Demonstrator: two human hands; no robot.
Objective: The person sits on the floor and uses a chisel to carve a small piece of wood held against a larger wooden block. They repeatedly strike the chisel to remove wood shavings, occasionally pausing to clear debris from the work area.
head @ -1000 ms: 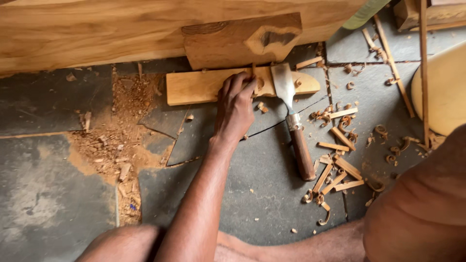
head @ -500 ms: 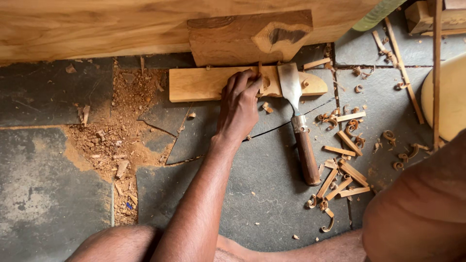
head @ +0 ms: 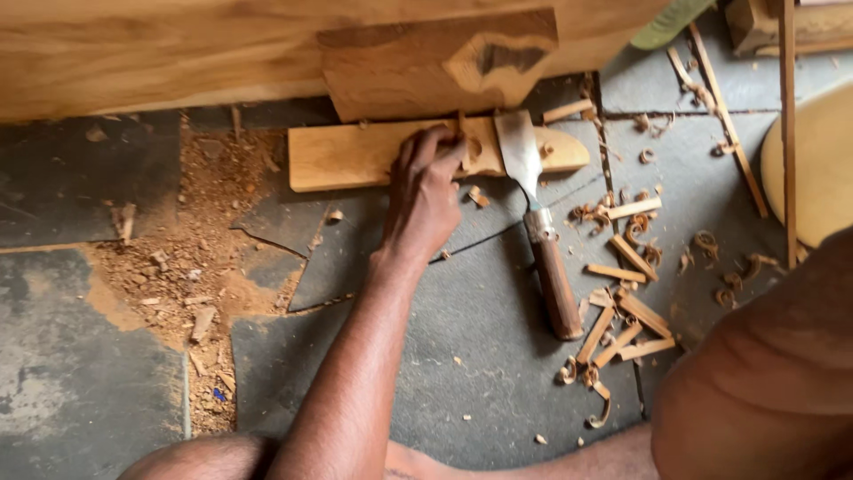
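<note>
My left hand [head: 425, 194] reaches forward from the bottom of the view and rests on a pale flat wooden plank [head: 342, 156] lying on the floor. Its fingertips are pinched on a thin pencil-like stick [head: 460, 122] that pokes up just above them. Right of the hand a broad chisel [head: 533, 213] with a metal blade and a dark wooden handle lies across the plank's right end, untouched. My right hand is out of sight. A bare limb [head: 764, 373] fills the lower right corner.
A big wooden beam [head: 178, 53] with a darker block [head: 418, 67] runs along the top. Sawdust [head: 191, 258] lies at the left, wood chips and curls [head: 622, 302] at the right. The slate floor [head: 462, 356] is cracked. A pale round board [head: 822, 169] is at the right edge.
My left hand stays on the plank with hardly any shift. The chisel has not moved. Only the view has drifted slightly.
</note>
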